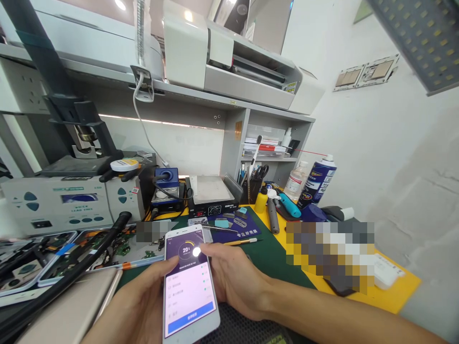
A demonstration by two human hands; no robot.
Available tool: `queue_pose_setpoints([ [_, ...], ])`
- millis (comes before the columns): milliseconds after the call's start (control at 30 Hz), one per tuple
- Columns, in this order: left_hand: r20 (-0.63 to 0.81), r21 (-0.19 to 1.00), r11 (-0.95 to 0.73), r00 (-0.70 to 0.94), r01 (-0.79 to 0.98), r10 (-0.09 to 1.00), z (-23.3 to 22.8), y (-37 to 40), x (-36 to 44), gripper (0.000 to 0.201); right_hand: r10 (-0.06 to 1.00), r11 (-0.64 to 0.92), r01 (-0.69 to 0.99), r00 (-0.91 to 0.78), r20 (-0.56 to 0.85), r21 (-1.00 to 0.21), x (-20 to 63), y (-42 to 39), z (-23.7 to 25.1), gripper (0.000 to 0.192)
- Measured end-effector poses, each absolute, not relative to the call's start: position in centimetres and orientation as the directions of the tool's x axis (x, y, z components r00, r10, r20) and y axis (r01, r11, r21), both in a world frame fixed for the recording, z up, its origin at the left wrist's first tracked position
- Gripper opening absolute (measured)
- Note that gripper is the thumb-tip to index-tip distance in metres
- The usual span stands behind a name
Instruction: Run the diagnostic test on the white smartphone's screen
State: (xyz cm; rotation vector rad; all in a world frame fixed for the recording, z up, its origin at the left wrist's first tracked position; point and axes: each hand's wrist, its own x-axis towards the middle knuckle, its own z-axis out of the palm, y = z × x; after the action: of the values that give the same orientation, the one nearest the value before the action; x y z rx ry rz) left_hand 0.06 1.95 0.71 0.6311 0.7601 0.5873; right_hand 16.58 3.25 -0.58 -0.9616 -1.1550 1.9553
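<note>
A white smartphone (190, 291) is held upright, slightly tilted, between both hands over the dark green work mat (279, 274). Its screen is lit, with a purple top part reading 20, a list with green dots and a blue bar below. My left hand (143, 296) grips the phone's left edge, its thumb lying at the side of the screen. My right hand (236, 274) clasps the right edge, the thumb over the screen's upper right near a bright white spot. The fingers behind the phone are hidden.
Left are a soldering station (79, 203), trays of circuit boards (122, 239) and a black hose (71, 267). A heating plate (211, 191) stands behind the phone. Bottles, a spray can (317, 179) and a pen holder (252, 188) stand to the right. A lamp panel (426, 43) hangs upper right.
</note>
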Motion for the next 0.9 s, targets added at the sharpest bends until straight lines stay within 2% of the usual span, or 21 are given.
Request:
queue_pose_setpoints([
  [300,-0.373,0.659,0.697,0.682,-0.284,0.63,0.5,2.17,-0.16,0.064,0.817,-0.397,-0.15,-0.506,-0.274,-0.906,16.59,3.25,-0.52,0.046],
  [567,-0.446,0.718,0.651,0.556,-0.247,0.702,0.69,1.89,0.07,0.064,0.818,-0.405,-0.149,-0.499,-0.285,-0.902,16.55,3.35,-0.73,0.045],
  [900,-0.428,0.737,0.632,0.557,-0.24,0.712,0.36,1.75,0.14,0.051,0.801,-0.404,-0.12,-0.525,-0.288,-0.907,16.69,3.44,-0.92,0.051],
])
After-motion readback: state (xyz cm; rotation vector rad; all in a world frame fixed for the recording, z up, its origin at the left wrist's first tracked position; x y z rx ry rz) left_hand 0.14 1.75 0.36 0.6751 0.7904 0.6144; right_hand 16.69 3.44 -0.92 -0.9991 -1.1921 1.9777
